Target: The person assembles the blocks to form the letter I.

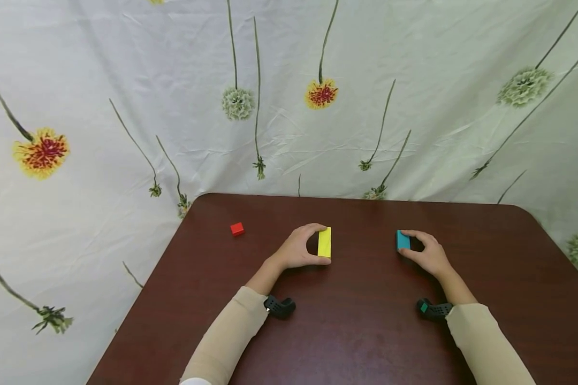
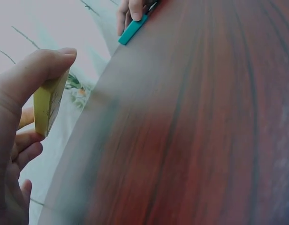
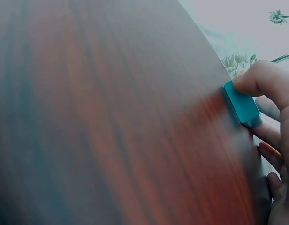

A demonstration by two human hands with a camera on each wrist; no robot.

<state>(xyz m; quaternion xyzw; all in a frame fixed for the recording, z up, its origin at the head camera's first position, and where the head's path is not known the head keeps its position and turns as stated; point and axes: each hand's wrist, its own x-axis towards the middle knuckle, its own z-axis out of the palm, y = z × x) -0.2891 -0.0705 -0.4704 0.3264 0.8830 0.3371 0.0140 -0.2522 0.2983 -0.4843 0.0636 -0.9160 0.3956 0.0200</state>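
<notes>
My left hand [image 1: 296, 248] pinches a yellow block [image 1: 325, 243] by its near and far ends, thumb on the near one. In the left wrist view the yellow block [image 2: 49, 104] sits between thumb and fingertips. Off to the right, my right hand [image 1: 431, 254] holds a blue block [image 1: 403, 241] between thumb and fingers. That blue block [image 3: 242, 104] shows a flat, smooth face in the right wrist view. The two blocks are apart, with a stretch of table between them. A small red block [image 1: 237, 229] lies on the table, left of my left hand, untouched.
The dark brown wooden table [image 1: 356, 331] has rounded far corners. Behind its far edge hangs a pale cloth [image 1: 188, 64] printed with flowers. Dark bands [image 1: 280, 308] sit on both wrists, below beige sleeves [image 1: 226, 334].
</notes>
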